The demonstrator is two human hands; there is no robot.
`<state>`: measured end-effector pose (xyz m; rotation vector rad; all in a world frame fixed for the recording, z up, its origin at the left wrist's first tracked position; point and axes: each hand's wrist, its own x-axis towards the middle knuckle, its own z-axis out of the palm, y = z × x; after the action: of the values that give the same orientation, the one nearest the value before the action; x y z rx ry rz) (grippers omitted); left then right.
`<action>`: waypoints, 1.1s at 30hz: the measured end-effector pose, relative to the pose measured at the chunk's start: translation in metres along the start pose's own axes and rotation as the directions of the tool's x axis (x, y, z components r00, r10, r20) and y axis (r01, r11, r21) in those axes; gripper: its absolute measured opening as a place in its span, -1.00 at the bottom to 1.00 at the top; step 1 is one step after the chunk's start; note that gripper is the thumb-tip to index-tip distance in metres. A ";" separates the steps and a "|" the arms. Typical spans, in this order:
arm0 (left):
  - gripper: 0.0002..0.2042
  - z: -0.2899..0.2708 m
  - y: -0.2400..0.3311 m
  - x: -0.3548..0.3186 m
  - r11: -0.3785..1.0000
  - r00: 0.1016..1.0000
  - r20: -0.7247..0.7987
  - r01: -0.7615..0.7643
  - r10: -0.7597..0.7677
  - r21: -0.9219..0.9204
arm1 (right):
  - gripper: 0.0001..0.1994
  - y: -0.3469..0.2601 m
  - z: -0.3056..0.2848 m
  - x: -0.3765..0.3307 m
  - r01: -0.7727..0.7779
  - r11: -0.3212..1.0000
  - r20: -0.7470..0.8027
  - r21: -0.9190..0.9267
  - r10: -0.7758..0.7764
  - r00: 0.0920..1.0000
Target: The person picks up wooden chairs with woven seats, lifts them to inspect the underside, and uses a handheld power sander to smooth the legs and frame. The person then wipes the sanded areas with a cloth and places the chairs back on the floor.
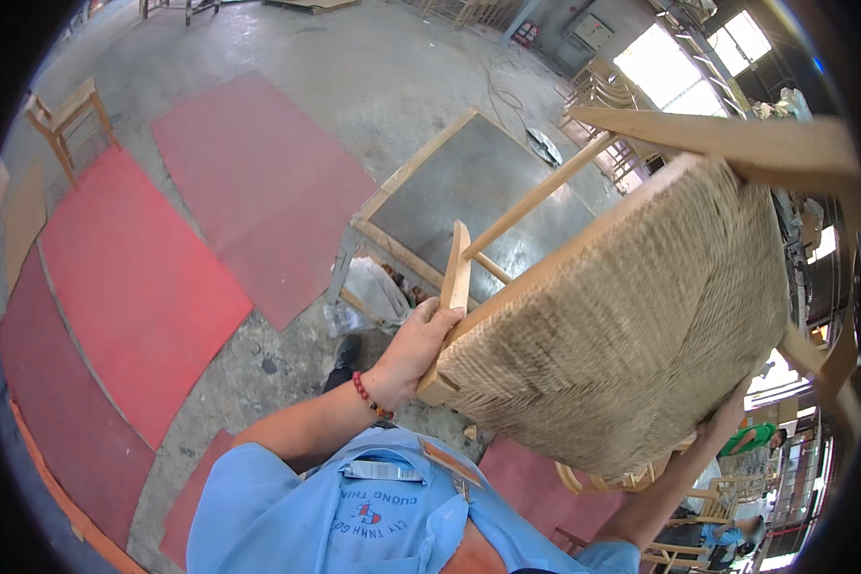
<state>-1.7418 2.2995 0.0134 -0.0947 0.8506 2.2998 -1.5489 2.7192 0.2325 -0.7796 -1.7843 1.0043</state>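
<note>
The left hand grasps the frame of a wooden chair at a seat corner; the right hand meets the seat's lower right edge, its fingers hidden, so its grip cannot be told. The chair is held tilted before the torso, a framed table beyond. The step appears to be handling or turning the chair; the next move likely calls for balanced two-handed support.

We note a beige-brown, ribbed woven seat, diagonal seams, honey-toned chair frame. Around us: bright red mat, dusty maroon mat, our light-blue shirt.
</note>
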 end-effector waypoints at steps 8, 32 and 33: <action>-0.46 0.097 0.101 0.050 0.988 0.944 0.329 0.028 0.025 -0.154 | -0.13 -0.055 0.090 0.185 -0.020 0.943 0.078 -0.332 0.048 0.996; -0.76 0.208 0.125 0.357 0.283 0.509 0.198 -0.714 0.837 0.641 | -0.35 -0.001 0.162 0.338 0.353 0.857 0.615 -0.376 -0.055 0.787; -0.77 0.208 0.125 0.358 0.267 0.502 0.169 -0.680 0.848 0.683 | -0.38 0.003 0.164 0.345 0.359 0.850 0.621 -0.385 -0.050 0.782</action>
<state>-2.0622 2.5589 0.1442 0.5353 2.2690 2.6356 -1.8313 2.9581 0.3287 -0.5562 -2.6830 0.6775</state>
